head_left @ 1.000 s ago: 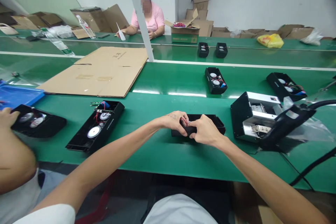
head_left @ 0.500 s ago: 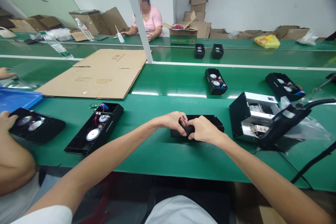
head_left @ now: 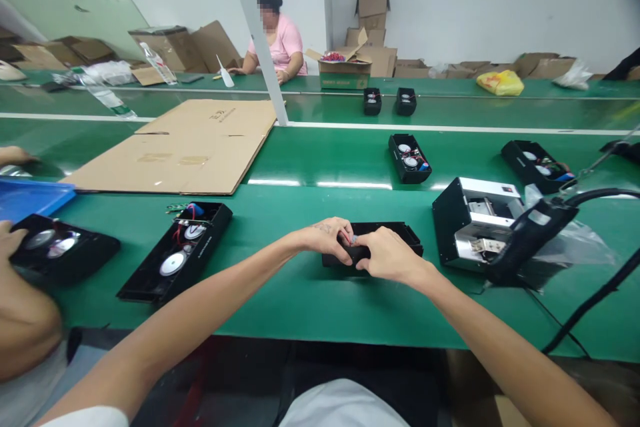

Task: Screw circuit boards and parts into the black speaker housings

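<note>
In front of me a black speaker housing point(head_left: 407, 232) lies on the green bench. My left hand point(head_left: 331, 237) grips its left part, thumb on the near wall and fingers reaching inside. My right hand point(head_left: 387, 252) is closed over the middle of the same housing, its fingertips meeting the left ones around a bit of red wire. The hands cover most of the inside, so the part between the fingertips cannot be made out. Left of my arm lies another open speaker housing point(head_left: 177, 250), with two round silver speakers, red wires and a blue part.
A black and silver machine point(head_left: 463, 230) stands to the right, beside a black handle-like tool point(head_left: 530, 237) on a cable. Flat cardboard point(head_left: 185, 147) lies at left. A co-worker's hand point(head_left: 10, 237) holds a housing at far left. More housings point(head_left: 410, 159) sit beyond; another person point(head_left: 280, 43) sits across.
The view has shifted slightly. Both hands stay on the housing; the fingertips have moved a little, and a small pale spot now shows between them.
</note>
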`<control>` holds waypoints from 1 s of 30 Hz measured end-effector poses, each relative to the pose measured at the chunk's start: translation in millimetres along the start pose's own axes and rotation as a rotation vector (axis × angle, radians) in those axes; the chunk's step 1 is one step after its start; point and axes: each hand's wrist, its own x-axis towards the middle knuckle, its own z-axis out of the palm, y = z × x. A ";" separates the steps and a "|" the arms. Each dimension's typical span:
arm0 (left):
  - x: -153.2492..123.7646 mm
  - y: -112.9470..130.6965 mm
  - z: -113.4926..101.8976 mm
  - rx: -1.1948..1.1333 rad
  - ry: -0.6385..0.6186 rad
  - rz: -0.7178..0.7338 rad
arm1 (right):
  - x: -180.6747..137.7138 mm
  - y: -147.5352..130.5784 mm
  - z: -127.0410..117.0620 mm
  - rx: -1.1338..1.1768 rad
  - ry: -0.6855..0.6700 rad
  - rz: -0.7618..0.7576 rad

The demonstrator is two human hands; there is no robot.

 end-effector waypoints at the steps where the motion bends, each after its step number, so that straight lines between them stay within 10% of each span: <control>1: -3.9 1.2 4.1 0.043 0.019 0.025 | -12.1 0.1 -3.0 0.008 0.056 -0.002; 3: -13.8 3.3 16.9 0.146 0.070 0.083 | -44.3 4.3 -7.7 0.026 0.302 0.043; 8: -39.9 2.6 57.0 0.363 0.181 0.203 | -128.7 55.2 -12.3 0.103 1.618 0.350; 14: -47.8 -9.4 72.0 0.531 0.293 0.315 | -153.7 133.0 -17.6 0.250 1.132 0.766; 22: -42.3 -19.2 70.4 0.565 0.335 0.355 | -139.5 135.2 -1.2 0.799 1.316 0.479; 30: -33.1 -23.8 71.5 0.602 0.385 0.390 | -144.8 113.0 -60.6 0.761 1.596 0.219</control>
